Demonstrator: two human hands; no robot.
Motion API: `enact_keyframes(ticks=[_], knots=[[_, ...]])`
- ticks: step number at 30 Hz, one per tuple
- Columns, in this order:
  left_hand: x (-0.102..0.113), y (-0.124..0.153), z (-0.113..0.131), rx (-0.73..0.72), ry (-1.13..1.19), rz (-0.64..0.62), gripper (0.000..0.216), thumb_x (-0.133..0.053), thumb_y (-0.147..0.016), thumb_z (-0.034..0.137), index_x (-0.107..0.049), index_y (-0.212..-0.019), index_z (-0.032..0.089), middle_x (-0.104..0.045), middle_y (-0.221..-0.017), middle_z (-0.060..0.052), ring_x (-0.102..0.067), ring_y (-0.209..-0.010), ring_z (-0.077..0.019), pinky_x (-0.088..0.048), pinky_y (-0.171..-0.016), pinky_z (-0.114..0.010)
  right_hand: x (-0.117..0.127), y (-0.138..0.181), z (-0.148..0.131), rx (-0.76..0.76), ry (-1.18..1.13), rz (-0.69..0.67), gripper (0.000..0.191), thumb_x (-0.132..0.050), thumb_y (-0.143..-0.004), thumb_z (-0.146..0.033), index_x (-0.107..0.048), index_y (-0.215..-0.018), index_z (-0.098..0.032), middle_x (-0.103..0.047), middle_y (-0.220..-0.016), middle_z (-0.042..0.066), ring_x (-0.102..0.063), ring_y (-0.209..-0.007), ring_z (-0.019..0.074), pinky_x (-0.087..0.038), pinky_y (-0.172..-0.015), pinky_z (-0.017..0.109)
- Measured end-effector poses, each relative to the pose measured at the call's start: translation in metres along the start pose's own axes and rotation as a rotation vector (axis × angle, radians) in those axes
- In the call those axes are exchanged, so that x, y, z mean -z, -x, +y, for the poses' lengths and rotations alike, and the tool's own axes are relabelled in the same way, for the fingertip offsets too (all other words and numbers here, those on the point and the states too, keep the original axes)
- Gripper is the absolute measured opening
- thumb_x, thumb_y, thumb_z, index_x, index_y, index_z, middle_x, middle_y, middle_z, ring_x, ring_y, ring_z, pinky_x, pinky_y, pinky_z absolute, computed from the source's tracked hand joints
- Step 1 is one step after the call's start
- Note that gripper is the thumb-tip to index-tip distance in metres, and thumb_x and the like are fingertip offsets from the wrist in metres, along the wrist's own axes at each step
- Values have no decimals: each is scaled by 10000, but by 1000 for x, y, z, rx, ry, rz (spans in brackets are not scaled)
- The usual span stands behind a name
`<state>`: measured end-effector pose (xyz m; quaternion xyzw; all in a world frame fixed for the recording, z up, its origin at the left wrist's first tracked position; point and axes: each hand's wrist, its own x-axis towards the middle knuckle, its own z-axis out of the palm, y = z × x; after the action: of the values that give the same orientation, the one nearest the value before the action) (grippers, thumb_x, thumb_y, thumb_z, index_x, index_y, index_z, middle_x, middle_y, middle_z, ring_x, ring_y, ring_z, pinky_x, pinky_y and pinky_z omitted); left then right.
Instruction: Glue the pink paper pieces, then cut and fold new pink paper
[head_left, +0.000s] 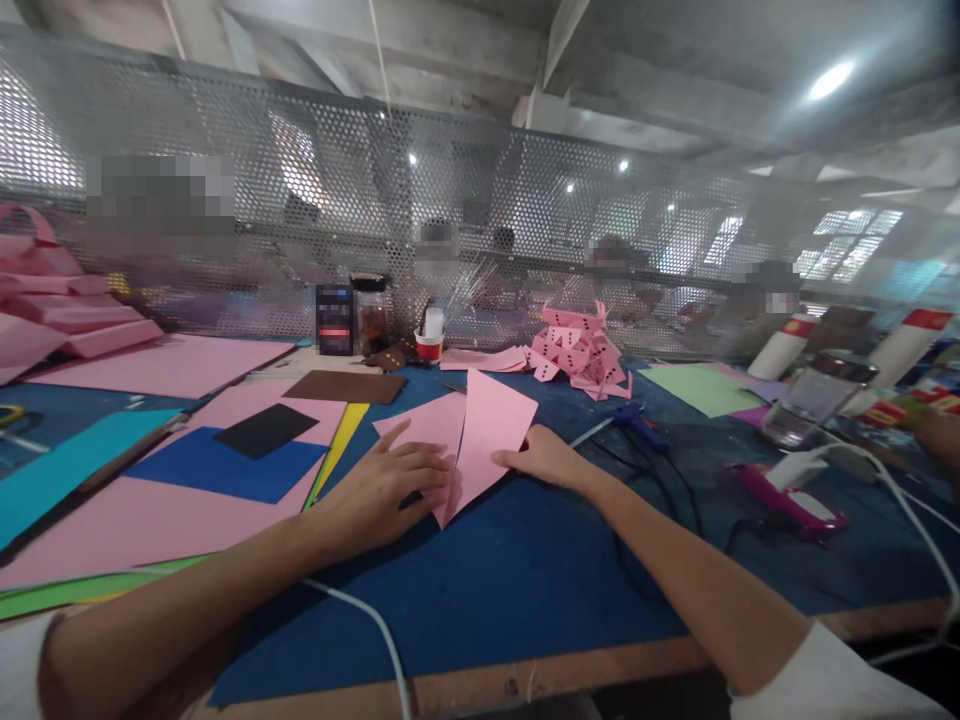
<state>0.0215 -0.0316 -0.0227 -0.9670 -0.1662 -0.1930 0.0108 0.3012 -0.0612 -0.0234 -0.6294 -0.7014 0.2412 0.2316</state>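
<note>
A pink sheet of paper [497, 430] stands tilted above the blue tabletop, its right edge pinched by my right hand [551, 458], thumb on the front face and the other fingers behind. Left of it lies another pink paper piece [431, 425]; whether the two are joined by a fold I cannot tell. My left hand [401, 485] rests over this left piece with its fingers stretched and slightly apart, the fingertips by the line between the pieces. Partly hidden behind the papers, a dark pointed tool [454, 387] lies on the table.
Coloured sheets, including a blue one [229, 463], cover the left side. Cut pink pieces [577, 345] are heaped at the back near a mesh partition [480, 190]. A blue glue gun [641, 428], a magenta power strip [791, 500], a glass jar [814, 400] and white cables occupy the right.
</note>
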Motion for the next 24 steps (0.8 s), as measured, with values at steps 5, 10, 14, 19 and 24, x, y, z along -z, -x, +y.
enact_keyframes(ticks=[5,10,14,19,24], knots=[[-1,0,0,7,12,2,225,-572,-958,250,-698,-1130,320,-720,-1235,20,-593,-1255,-186,-41,-1240,-460,-1,1,-4,2,6,3,402,-648,-838,-542,-753,-897,-159,-757,-857,79,-682,-802,236,-480,-711,294],[-2,1,0,19,38,-13,231,-576,-957,243,-690,-1137,331,-717,-1232,37,-613,-1224,-167,-40,-1244,-448,-2,5,-10,-31,52,24,406,-694,-797,-554,-766,-924,-176,-764,-933,84,-690,-864,256,-487,-740,302],[-3,1,-3,30,51,-39,243,-579,-959,265,-678,-1172,324,-721,-1226,23,-614,-1231,-186,-79,-1241,-469,-2,5,-11,-37,78,22,348,-711,-788,-487,-770,-935,-178,-763,-969,89,-690,-887,261,-485,-750,301],[-3,1,-4,46,59,-53,216,-590,-952,291,-693,-1141,309,-728,-1215,15,-610,-1241,-207,-116,-1236,-490,-2,5,-12,-40,99,7,327,-706,-774,-461,-765,-908,-168,-760,-953,96,-687,-866,265,-479,-720,299],[-5,1,-5,58,58,-50,211,-607,-940,286,-695,-1130,312,-725,-1218,18,-615,-1231,-203,-111,-1236,-497,0,5,-13,-35,102,1,350,-719,-755,-457,-761,-943,-165,-759,-954,93,-685,-855,263,-482,-720,301]])
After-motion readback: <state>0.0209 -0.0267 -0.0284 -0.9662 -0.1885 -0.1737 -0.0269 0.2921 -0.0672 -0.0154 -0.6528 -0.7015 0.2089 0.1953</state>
